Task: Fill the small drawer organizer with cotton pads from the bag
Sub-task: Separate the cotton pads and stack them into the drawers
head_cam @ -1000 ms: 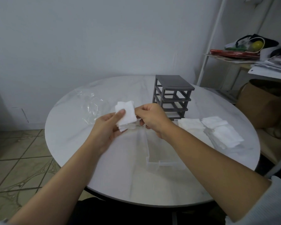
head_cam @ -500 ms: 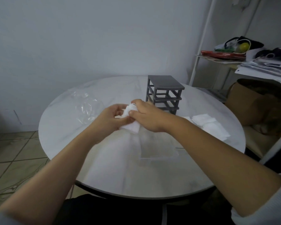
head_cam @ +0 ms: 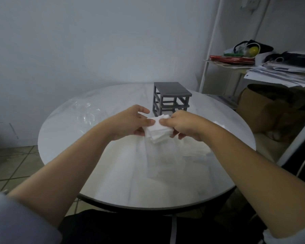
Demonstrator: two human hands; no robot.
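At frame centre, a stack of cotton pads (head_cam: 158, 131) sits in the grip of the left hand (head_cam: 130, 123) and right hand (head_cam: 185, 125) above the tabletop (head_cam: 113, 173), just in front of the drawer frame (head_cam: 171, 98) standing toward the tabletop's far edge. A plastic bag (head_cam: 85, 114) lies on the tabletop at frame left, more pads (head_cam: 199, 150) lie under the right forearm, and a shelf (head_cam: 236, 65) of papers fills the upper right of the frame.

Pads (head_cam: 158, 131): white square stack, slightly fanned, held above the table in front of the organizer (head_cam: 171, 98). Organizer: grey open frame, upright, slots empty of drawers. Bag (head_cam: 88, 114): clear, crumpled flat, left of the organizer. Clear drawer (head_cam: 167, 162): near side of the organizer, blurred.
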